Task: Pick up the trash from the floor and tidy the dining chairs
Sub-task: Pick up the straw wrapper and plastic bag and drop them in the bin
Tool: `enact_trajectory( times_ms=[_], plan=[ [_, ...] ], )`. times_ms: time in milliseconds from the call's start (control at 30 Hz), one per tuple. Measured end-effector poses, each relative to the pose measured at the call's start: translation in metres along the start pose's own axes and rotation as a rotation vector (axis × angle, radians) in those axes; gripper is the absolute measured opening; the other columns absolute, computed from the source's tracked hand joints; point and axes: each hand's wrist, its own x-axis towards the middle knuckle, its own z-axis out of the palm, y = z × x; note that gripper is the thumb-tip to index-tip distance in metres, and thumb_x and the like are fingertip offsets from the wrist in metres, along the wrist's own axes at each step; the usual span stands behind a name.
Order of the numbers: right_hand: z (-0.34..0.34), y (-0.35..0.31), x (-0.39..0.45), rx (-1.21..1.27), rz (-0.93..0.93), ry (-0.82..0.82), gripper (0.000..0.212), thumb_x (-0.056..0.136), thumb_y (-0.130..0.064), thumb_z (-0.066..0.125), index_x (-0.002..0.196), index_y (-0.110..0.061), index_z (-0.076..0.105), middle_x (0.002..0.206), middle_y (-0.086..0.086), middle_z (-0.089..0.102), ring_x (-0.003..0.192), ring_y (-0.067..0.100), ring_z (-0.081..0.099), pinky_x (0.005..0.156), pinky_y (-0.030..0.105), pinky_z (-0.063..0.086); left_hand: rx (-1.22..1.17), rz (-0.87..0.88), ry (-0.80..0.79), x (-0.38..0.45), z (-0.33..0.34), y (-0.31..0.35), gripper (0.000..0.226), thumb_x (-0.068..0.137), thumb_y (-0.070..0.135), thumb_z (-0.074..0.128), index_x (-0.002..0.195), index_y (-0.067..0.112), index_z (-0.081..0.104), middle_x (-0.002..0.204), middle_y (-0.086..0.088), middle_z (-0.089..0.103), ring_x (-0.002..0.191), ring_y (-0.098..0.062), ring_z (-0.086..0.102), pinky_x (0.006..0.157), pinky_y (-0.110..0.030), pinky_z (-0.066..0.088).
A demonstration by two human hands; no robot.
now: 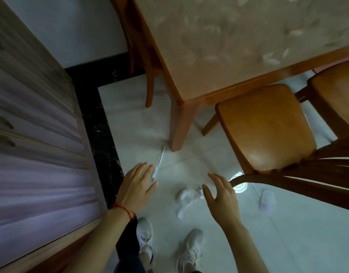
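Crumpled white paper (186, 200) lies on the pale tiled floor between my hands, just ahead of my shoes. A thin white strip of wrapper (159, 163) lies near the table leg (179, 123), right beside the fingertips of my left hand (135, 189). Another whitish scrap (268, 200) sits under the back rail of the nearest wooden chair (266, 127). My left hand is open, fingers spread, holding nothing. My right hand (221, 198) hovers open above the crumpled paper, next to the chair's curved back.
A wooden dining table (228, 46) with a patterned top fills the upper right. A second chair (335, 89) stands at the far right, a third (138, 56) behind the table's left edge. A wooden cabinet (35, 134) lines the left. My white shoes (146, 239) are at the bottom.
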Motion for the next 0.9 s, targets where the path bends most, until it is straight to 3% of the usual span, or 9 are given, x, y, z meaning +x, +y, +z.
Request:
enact_trajectory(
  times_ms=[100, 167, 500, 667, 900],
  plan=[
    [0.030, 0.028, 0.013, -0.008, 0.000, -0.032, 0.040, 0.088, -0.027, 0.057, 0.125, -0.012, 0.053, 0.128, 0.007, 0.057, 0.119, 0.026, 0.051, 0.097, 0.036, 0.040, 0.002, -0.006, -0.047, 0.006, 0.041, -0.007, 0.052, 0.084, 0.042, 0.037, 0.110, 0.003, 0.058, 0.108, -0.018, 0.067, 0.098, -0.031, 0.065, 0.082, -0.037, 0.053],
    [0.050, 0.047, 0.020, -0.014, -0.009, -0.047, 0.040, 0.088, -0.027, 0.057, 0.125, -0.011, 0.053, 0.128, 0.008, 0.057, 0.119, 0.026, 0.051, 0.098, 0.038, 0.041, 0.001, -0.003, -0.076, 0.011, 0.067, -0.012, 0.052, 0.081, 0.040, 0.039, 0.111, 0.003, 0.058, 0.109, -0.018, 0.066, 0.100, -0.031, 0.064, 0.081, -0.041, 0.054],
    [0.167, 0.157, 0.060, -0.051, -0.056, -0.104, 0.046, 0.085, -0.036, 0.048, 0.123, -0.010, 0.054, 0.124, 0.010, 0.059, 0.115, 0.029, 0.055, 0.096, 0.044, 0.045, -0.050, -0.062, -0.112, 0.018, 0.213, -0.048, 0.055, 0.081, 0.039, 0.040, 0.113, -0.001, 0.058, 0.112, -0.022, 0.064, 0.104, -0.037, 0.061, 0.084, -0.048, 0.050],
    [0.221, 0.207, 0.086, -0.050, -0.074, -0.101, 0.040, 0.088, -0.028, 0.057, 0.125, -0.012, 0.053, 0.127, 0.009, 0.057, 0.119, 0.027, 0.051, 0.098, 0.044, 0.044, -0.094, -0.100, -0.128, 0.021, 0.289, -0.069, 0.056, 0.081, 0.041, 0.040, 0.115, 0.000, 0.057, 0.114, -0.023, 0.062, 0.106, -0.038, 0.059, 0.087, -0.047, 0.049],
    [0.296, 0.268, 0.124, -0.051, -0.132, -0.093, 0.040, 0.087, -0.026, 0.059, 0.124, -0.011, 0.054, 0.126, 0.010, 0.058, 0.119, 0.027, 0.051, 0.098, 0.044, 0.044, -0.189, -0.221, -0.121, 0.035, 0.390, -0.102, 0.051, 0.088, 0.027, 0.055, 0.131, 0.002, 0.043, 0.137, -0.020, 0.046, 0.129, -0.033, 0.039, 0.106, -0.044, 0.036]
  ],
)
